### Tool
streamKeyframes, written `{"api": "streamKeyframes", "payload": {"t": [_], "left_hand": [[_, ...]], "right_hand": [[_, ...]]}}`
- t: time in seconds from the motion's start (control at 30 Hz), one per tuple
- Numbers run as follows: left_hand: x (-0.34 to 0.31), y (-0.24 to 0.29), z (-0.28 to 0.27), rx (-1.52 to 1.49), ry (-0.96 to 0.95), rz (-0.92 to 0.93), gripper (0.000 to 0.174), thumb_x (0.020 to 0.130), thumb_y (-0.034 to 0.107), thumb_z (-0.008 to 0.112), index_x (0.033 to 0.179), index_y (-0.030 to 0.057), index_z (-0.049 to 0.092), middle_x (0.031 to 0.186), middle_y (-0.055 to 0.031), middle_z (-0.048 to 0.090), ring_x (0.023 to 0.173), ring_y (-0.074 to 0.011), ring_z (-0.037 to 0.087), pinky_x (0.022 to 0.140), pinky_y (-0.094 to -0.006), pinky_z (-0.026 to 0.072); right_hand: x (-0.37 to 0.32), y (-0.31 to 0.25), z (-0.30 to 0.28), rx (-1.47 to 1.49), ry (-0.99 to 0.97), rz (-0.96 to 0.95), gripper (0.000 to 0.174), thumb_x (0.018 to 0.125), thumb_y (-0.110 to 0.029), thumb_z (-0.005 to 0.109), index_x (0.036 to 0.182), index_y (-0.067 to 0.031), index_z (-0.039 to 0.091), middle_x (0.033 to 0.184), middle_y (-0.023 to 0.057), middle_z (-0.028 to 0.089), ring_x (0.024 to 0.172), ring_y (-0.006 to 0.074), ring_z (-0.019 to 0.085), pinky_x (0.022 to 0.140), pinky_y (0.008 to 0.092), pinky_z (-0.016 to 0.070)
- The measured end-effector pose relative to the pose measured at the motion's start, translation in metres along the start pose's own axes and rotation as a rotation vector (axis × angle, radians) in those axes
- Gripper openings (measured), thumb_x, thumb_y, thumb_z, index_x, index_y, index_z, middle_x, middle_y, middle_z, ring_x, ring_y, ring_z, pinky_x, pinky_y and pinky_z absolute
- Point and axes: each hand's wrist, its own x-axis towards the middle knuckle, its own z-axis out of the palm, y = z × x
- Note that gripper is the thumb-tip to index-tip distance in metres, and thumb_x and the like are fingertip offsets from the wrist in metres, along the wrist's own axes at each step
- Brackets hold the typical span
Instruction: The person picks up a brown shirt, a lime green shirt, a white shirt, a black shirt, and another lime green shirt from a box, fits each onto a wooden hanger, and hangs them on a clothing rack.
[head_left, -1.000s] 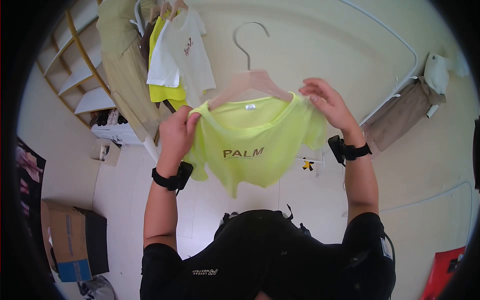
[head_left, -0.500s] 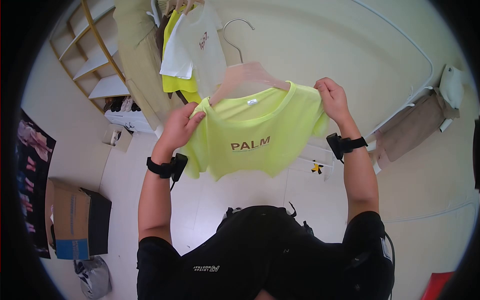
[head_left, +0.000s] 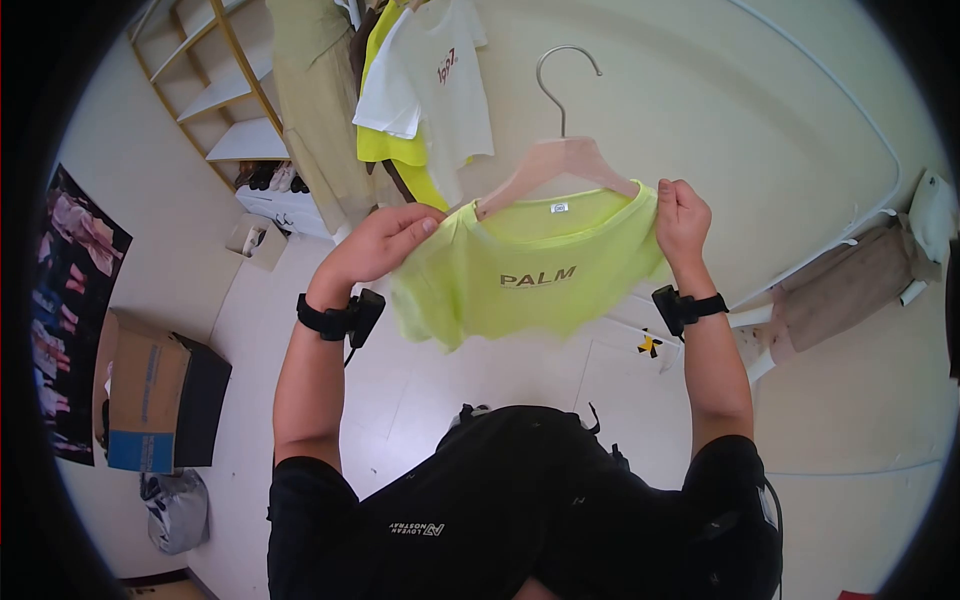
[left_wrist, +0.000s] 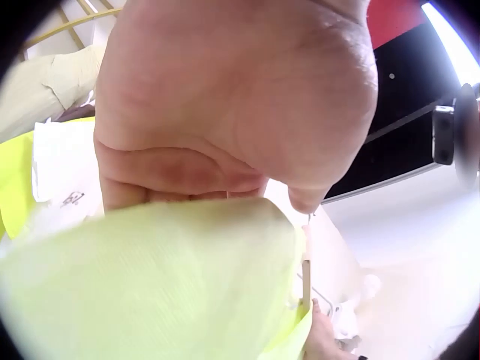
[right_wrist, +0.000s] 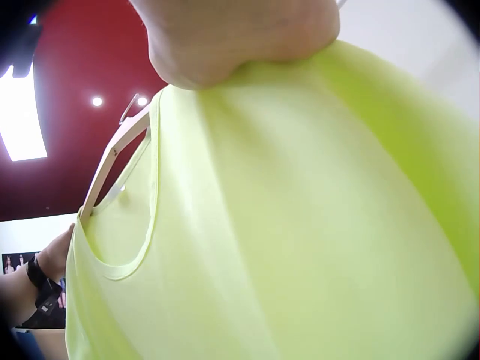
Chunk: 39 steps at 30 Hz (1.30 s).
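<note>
A neon yellow T-shirt [head_left: 530, 275] printed with PALM hangs on a pale pink hanger [head_left: 560, 165] with a metal hook, held up before the body in the head view. At the shirt's left shoulder, my left hand [head_left: 380, 245] pinches the fabric between thumb and fingers. My right hand [head_left: 684, 222] grips the opposite shoulder, its fingers curled in. In the left wrist view the shirt's sleeve fabric [left_wrist: 150, 277] drapes below the palm. The right wrist view shows the neckline [right_wrist: 154, 180] with the hanger inside it; the right fingertips are hidden there.
On the wall rack at the upper left hang a white T-shirt [head_left: 440, 85], a yellow garment and a beige dress [head_left: 320, 110]. Shelves [head_left: 245, 140] stand farther left, a cardboard box [head_left: 150, 390] below. Brown clothing [head_left: 850, 285] hangs at the right.
The right hand has gone from loose fingers beside the shirt to gripping its shoulder. The view has turned, so the shirt and surroundings sit farther right.
</note>
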Motion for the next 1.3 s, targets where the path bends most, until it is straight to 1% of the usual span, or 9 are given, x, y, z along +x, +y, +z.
{"api": "streamKeyframes", "payload": {"t": [0.5, 0.57, 0.7, 0.8, 0.93, 1.07, 1.1, 1.17, 1.3], "left_hand": [[0.036, 0.042, 0.043, 0.252, -0.068, -0.060, 0.029, 0.092, 0.027, 0.053, 0.096, -0.0014, 0.058, 0.075, -0.0116, 0.060, 0.067, -0.0206, 0.055, 0.065, -0.0315, 0.0447], [0.042, 0.045, 0.050, 0.248, -0.010, -0.056, 0.029, 0.093, 0.027, 0.053, 0.096, -0.0015, 0.057, 0.075, -0.0110, 0.060, 0.067, -0.0196, 0.055, 0.065, -0.0312, 0.0449], [0.058, 0.046, 0.048, 0.264, 0.137, -0.151, 0.030, 0.093, 0.028, 0.052, 0.096, -0.0017, 0.058, 0.075, -0.0091, 0.060, 0.068, -0.0157, 0.055, 0.065, -0.0307, 0.0451], [0.070, 0.051, 0.045, 0.321, 0.224, -0.162, 0.030, 0.093, 0.027, 0.051, 0.095, -0.0017, 0.059, 0.073, -0.0091, 0.060, 0.066, -0.0146, 0.055, 0.063, -0.0308, 0.0452], [0.092, 0.075, 0.041, 0.702, 0.438, -0.239, 0.036, 0.089, 0.034, 0.053, 0.086, -0.0016, 0.059, 0.076, -0.0250, 0.059, 0.073, -0.0422, 0.057, 0.065, -0.0455, 0.0447], [0.123, 0.084, 0.013, 0.801, 0.560, -0.245, 0.038, 0.089, 0.034, 0.051, 0.084, -0.0023, 0.059, 0.077, -0.0251, 0.059, 0.076, -0.0423, 0.058, 0.067, -0.0478, 0.0442], [0.136, 0.080, 0.001, 0.841, 0.586, -0.264, 0.039, 0.089, 0.035, 0.050, 0.083, -0.0027, 0.060, 0.077, -0.0253, 0.059, 0.077, -0.0424, 0.058, 0.068, -0.0485, 0.0441], [0.165, 0.077, -0.028, 0.882, 0.632, -0.261, 0.040, 0.089, 0.036, 0.050, 0.083, -0.0031, 0.060, 0.078, -0.0254, 0.060, 0.078, -0.0423, 0.058, 0.069, -0.0487, 0.0443], [0.213, 0.069, -0.072, 0.930, 0.703, -0.284, 0.043, 0.089, 0.037, 0.048, 0.087, -0.0036, 0.062, 0.084, -0.0255, 0.062, 0.084, -0.0414, 0.059, 0.075, -0.0486, 0.0451]], "right_hand": [[0.014, 0.062, -0.014, 0.164, -0.110, 0.034, 0.035, 0.093, -0.028, 0.051, 0.070, -0.0015, 0.049, 0.055, 0.0069, 0.046, 0.052, 0.0121, 0.041, 0.051, 0.0272, 0.0383], [0.021, 0.094, -0.010, 0.659, -0.061, 0.357, 0.029, 0.095, -0.029, 0.046, 0.088, -0.0026, 0.053, 0.070, 0.0068, 0.056, 0.063, 0.0134, 0.052, 0.060, 0.0254, 0.0436], [-0.006, 0.170, -0.033, 0.544, -0.090, 0.687, 0.034, 0.095, -0.032, 0.045, 0.109, -0.0023, 0.050, 0.092, 0.0117, 0.058, 0.076, 0.0158, 0.057, 0.068, 0.0275, 0.0484], [-0.076, 0.225, -0.054, 0.530, -0.149, 0.819, 0.027, 0.094, -0.030, 0.045, 0.101, -0.0045, 0.052, 0.070, 0.0052, 0.057, 0.060, 0.0117, 0.052, 0.055, 0.0266, 0.0450], [-0.250, 0.330, -0.074, 0.080, -0.479, 0.823, 0.031, 0.092, -0.033, 0.045, 0.080, -0.0061, 0.053, 0.065, 0.0053, 0.057, 0.055, 0.0153, 0.055, 0.050, 0.0296, 0.0462], [-0.403, 0.319, -0.098, 0.280, -0.443, 1.433, 0.023, 0.091, -0.029, 0.048, 0.080, -0.0079, 0.051, 0.059, 0.0096, 0.056, 0.053, 0.0191, 0.057, 0.040, 0.0332, 0.0425], [-0.464, 0.345, -0.104, 0.177, -0.667, 0.995, 0.029, 0.091, -0.031, 0.047, 0.088, -0.0018, 0.049, 0.065, 0.0147, 0.061, 0.047, 0.0232, 0.058, 0.038, 0.0326, 0.0418], [-0.515, 0.341, -0.115, 0.316, -0.591, 1.774, 0.022, 0.085, -0.032, 0.047, 0.094, -0.0124, 0.047, 0.082, 0.0152, 0.061, 0.069, 0.0294, 0.062, 0.058, 0.0430, 0.0481], [-0.571, 0.337, -0.126, 0.332, -0.414, 1.814, 0.029, 0.088, -0.031, 0.057, 0.078, -0.0038, 0.058, 0.072, 0.0152, 0.060, 0.062, 0.0283, 0.052, 0.058, 0.0437, 0.0444]]}}
